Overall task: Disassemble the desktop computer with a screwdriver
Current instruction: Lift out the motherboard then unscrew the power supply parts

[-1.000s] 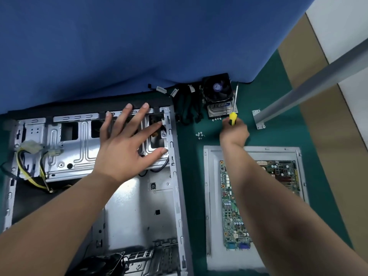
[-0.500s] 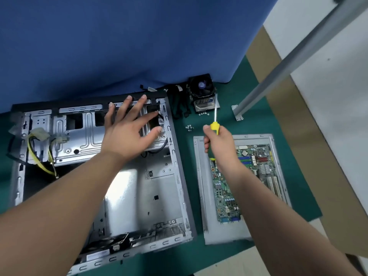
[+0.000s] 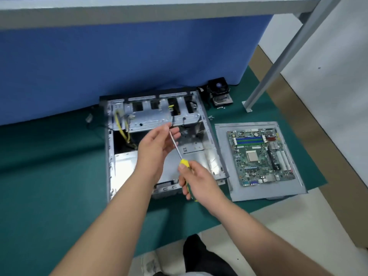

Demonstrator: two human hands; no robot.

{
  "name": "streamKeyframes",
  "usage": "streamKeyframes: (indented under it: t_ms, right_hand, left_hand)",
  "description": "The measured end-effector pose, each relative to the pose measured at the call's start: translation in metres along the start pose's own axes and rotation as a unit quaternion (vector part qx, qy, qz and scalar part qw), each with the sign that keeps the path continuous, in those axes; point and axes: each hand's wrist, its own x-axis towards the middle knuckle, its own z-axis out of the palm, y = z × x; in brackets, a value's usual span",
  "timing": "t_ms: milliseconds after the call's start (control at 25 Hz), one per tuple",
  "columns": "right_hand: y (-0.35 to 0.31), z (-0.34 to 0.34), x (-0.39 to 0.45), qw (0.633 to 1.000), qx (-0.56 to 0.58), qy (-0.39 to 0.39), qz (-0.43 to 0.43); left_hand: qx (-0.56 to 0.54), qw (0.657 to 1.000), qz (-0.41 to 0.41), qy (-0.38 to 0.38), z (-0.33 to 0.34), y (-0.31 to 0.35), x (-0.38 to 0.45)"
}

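Overhead, slim steel-shafted, yellow-handled screwdriver (image 3: 179,152) between both hands.

Motherboard (image 3: 260,156) on panel (image 3: 223,156) right of case (image 3: 159,140); fan (image 3: 219,90) behind.

Right hand (image 3: 199,182) grips yellow-handled screwdriver (image 3: 184,163); left hand (image 3: 157,146) pinches its shaft at eleven o'clock, above open grey metal computer case (image 3: 216,156).

Open grey computer case (image 3: 159,156) flat mid-mat, near rear edge; yellow-handled screwdriver (image 3: 179,152) held above, shaft tilted up-left.
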Motion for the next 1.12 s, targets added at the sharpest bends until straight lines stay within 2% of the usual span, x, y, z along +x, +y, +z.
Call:
streamKeyframes:
  t_ms: [240,560,760,920,1120]
  right_hand:
    - [0.062,0.096,-0.045,0.997,-0.051,-0.053,0.033]
    - [0.116,0.157,-0.072,0.982,-0.139,-0.099,0.082]
    - [0.122,0.161,-0.083,0.978,-0.139,-0.105,0.113]
    - [0.119,0.161,-0.087,0.979,-0.103,-0.098,0.147]
    - [0.115,0.161,-0.083,0.98,-0.078,-0.09,0.158]
  left_hand:
    - [-0.037,0.995,-0.054,0.075,-0.097,-0.005,-0.082]
    - [-0.079,0.976,-0.096,0.18,-0.153,-0.038,-0.137]
    - [-0.079,0.968,-0.119,0.205,-0.159,-0.057,-0.143]
    - [-0.071,0.968,-0.159,0.183,-0.161,-0.06,-0.138]
    - [-0.066,0.968,-0.163,0.182,-0.16,-0.059,-0.131]
